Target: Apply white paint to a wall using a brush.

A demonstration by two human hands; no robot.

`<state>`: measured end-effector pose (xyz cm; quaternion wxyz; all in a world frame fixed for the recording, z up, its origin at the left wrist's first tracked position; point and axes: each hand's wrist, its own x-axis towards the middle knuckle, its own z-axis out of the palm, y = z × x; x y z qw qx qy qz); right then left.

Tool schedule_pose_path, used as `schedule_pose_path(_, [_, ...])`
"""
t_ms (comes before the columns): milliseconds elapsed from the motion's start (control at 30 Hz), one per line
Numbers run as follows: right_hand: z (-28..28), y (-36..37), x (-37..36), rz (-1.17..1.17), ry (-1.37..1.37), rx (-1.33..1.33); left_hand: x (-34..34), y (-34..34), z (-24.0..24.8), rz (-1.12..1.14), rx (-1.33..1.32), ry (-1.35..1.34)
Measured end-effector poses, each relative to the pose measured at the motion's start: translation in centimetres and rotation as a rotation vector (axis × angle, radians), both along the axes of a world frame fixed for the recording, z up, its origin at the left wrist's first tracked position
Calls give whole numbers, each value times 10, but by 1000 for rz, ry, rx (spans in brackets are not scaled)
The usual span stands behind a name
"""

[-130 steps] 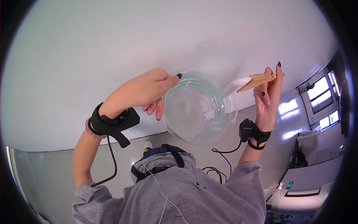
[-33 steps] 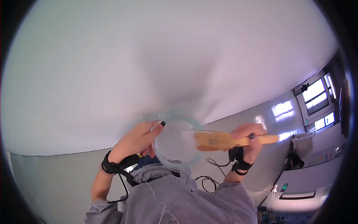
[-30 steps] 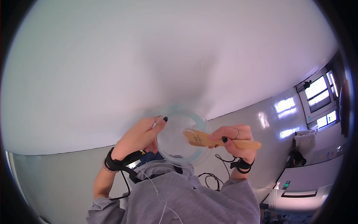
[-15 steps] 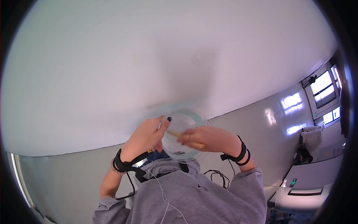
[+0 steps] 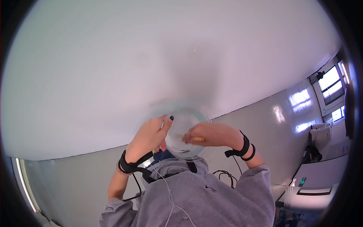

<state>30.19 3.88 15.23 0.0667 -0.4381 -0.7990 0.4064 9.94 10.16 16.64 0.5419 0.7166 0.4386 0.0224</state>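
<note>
A clear round bowl (image 5: 203,114) is held near the front edge of the white table, close to my body. My left hand (image 5: 148,137) grips its left rim, the thumb with a dark nail laid over the edge. My right hand (image 5: 214,134) is above the bowl, its fingers wrapped round a thin, wood-coloured stick (image 5: 198,139). Only a short piece of the stick shows by the palm; its lower end is hidden or blurred, so I cannot tell its kind. What the bowl holds, if anything, cannot be made out.
The wide white table (image 5: 87,75) spreads ahead, with a soft shadow on it. A black cable (image 5: 226,173) loops beside my right arm, and a white cord (image 5: 169,193) hangs down my grey top. At right stand a pale cabinet (image 5: 321,172) and a window (image 5: 331,84).
My right hand has turned and shifted slightly upward over the bowl, and less of the stick shows. The left hand stays on the rim. The whole view has shifted a little.
</note>
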Motion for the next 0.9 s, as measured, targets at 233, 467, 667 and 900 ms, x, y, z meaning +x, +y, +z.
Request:
schedule_pose_path(233, [2, 3, 0, -12, 71, 18, -2, -9, -3, 44, 71, -38])
schedule_pose_path(467, [22, -14, 25, -208, 432, -40, -11, -20, -11, 84, 77, -70])
schedule_pose_path(667, [-9, -44, 53, -814, 1055, -70, -17, -22, -21, 121, -35, -78])
schedule_pose_path(900, [-37, -63, 57, -806, 1255, 41, -25, -31, -13, 172, -100, -161])
